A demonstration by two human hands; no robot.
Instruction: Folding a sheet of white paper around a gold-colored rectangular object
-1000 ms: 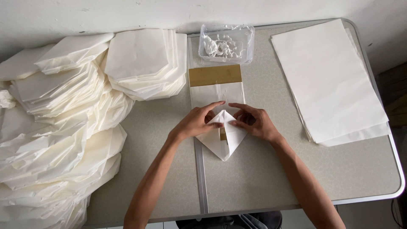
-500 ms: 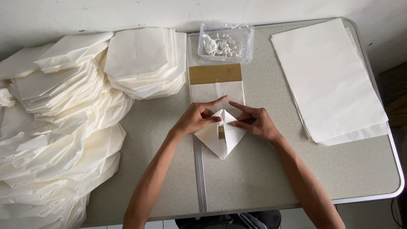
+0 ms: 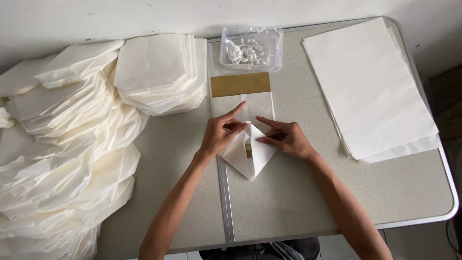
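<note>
A white paper sheet (image 3: 250, 154), folded so that its near end comes to a point, is seen lying at the middle of the grey speckled table (image 3: 308, 202), across the metal seam (image 3: 225, 202) that runs from far edge to near edge. The left hand (image 3: 222, 135) is laid on the left flap of the fold, the index finger stretched out toward the far side and the other fingers curled down onto the paper; nothing is pinched. The right hand (image 3: 285, 138) is laid flat on the right flap, fingers pointed left and held close together, pressed on the paper. The fingertips of the two hands are kept just apart over the centre line of the fold, where a small tan patch (image 3: 248, 150) is left showing. Beyond the hands, the far part of the same sheet is seen flat, and a tan rectangular strip (image 3: 240, 84) is laid across it. Just behind the strip a clear plastic tray (image 3: 251, 48) holding white lumps is set. To the right, well apart from the hands, a stack of flat white sheets (image 3: 368, 91) is placed at a slight angle. To the left, heaps of folded white paper pieces (image 3: 72, 144) are piled over the table's left side, the nearest pile (image 3: 159, 72) being just beside the strip.
</note>
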